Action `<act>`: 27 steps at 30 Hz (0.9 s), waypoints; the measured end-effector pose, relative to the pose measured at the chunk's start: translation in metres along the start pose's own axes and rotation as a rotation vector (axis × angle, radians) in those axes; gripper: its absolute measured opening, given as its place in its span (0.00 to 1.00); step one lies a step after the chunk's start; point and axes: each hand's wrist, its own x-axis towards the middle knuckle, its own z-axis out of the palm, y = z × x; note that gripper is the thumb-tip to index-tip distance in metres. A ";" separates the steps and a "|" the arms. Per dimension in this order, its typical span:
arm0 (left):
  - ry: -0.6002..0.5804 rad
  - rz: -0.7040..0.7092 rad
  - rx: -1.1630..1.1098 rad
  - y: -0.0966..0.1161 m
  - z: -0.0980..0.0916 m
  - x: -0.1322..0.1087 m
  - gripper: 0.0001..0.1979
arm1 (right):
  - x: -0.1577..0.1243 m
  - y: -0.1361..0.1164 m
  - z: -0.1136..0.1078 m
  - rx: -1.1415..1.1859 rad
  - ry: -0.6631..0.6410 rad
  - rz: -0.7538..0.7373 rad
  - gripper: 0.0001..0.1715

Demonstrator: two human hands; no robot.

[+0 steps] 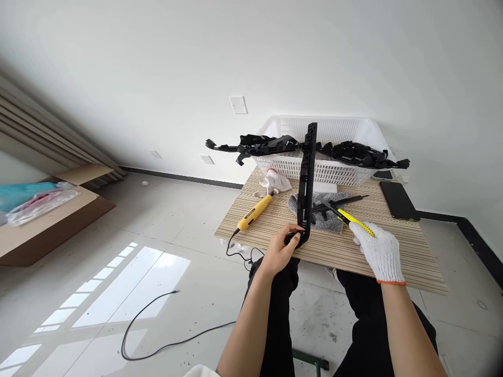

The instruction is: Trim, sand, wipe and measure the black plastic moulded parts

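My bare left hand [281,248] pinches the lower end of a long black plastic part [305,183], which stands upright near the table's front edge. In a white knit glove with an orange cuff, my right hand [378,250] is closed around a yellow and black utility knife [353,219]. The knife's tip points left, toward the plastic part. Behind it lie a grey cloth [334,224] and a black caliper-like tool [358,198]. Left of the part, a yellow corded tool [255,211] rests on the wood-grain table [401,251].
A white plastic basket [291,168] at the back holds several black plastic parts [353,152] that overhang its sides. A white glove [274,181] lies before it. A black phone-like slab [398,200] is at right. A cable [157,348] and cardboard box [78,220] are on the floor.
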 end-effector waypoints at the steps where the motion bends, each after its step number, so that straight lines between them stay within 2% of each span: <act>1: 0.001 0.001 -0.001 0.000 0.000 0.000 0.12 | 0.000 0.001 0.000 -0.021 -0.020 -0.020 0.28; 7: 0.004 0.008 0.004 0.000 0.000 0.000 0.11 | 0.001 0.005 0.001 -0.071 -0.031 -0.094 0.28; 17: 0.000 0.008 0.016 0.000 0.000 -0.001 0.11 | 0.000 -0.004 -0.002 -0.046 -0.067 0.040 0.28; 23: 0.000 0.011 0.029 0.002 0.000 -0.001 0.11 | 0.000 -0.007 -0.005 -0.010 -0.063 0.037 0.27; 27: 0.004 0.017 0.012 0.001 0.001 0.000 0.12 | 0.001 -0.006 -0.002 0.083 -0.039 0.113 0.30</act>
